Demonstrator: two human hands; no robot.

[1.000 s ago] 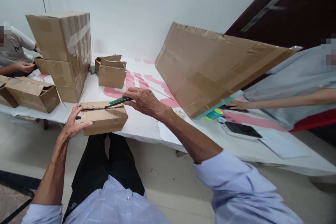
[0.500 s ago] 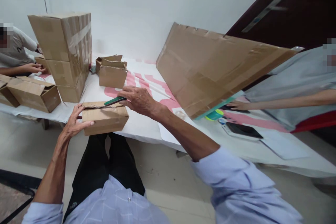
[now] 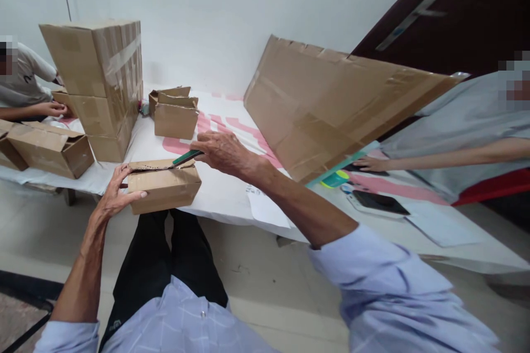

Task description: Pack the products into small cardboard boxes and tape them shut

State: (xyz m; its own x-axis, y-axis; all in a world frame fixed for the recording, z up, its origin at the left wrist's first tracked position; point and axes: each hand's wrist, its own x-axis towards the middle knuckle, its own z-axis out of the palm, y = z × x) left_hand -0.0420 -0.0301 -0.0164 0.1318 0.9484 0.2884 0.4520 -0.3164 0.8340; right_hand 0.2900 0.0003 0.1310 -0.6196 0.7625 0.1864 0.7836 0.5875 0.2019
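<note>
A small cardboard box (image 3: 165,190) rests at the table's front edge, in front of my body. My left hand (image 3: 116,193) grips its left end, with the thumb along the front side. In my right hand (image 3: 221,149) is a green-handled utility knife (image 3: 186,156), pointing down and left at the top of the box. A ragged slit runs along that top, and the knife's tip is at the slit's right part. How deep the blade sits cannot be made out.
Behind stands an open small box (image 3: 176,121); stacked taped boxes (image 3: 93,60) rise at the left. A large cardboard sheet (image 3: 314,105) leans at the right, near a tape roll (image 3: 334,178) and a phone (image 3: 381,202). Co-workers sit on both sides.
My right hand has drawn the knife a little to the right along the slit. My left hand keeps its hold on the box. The view has shifted slightly.
</note>
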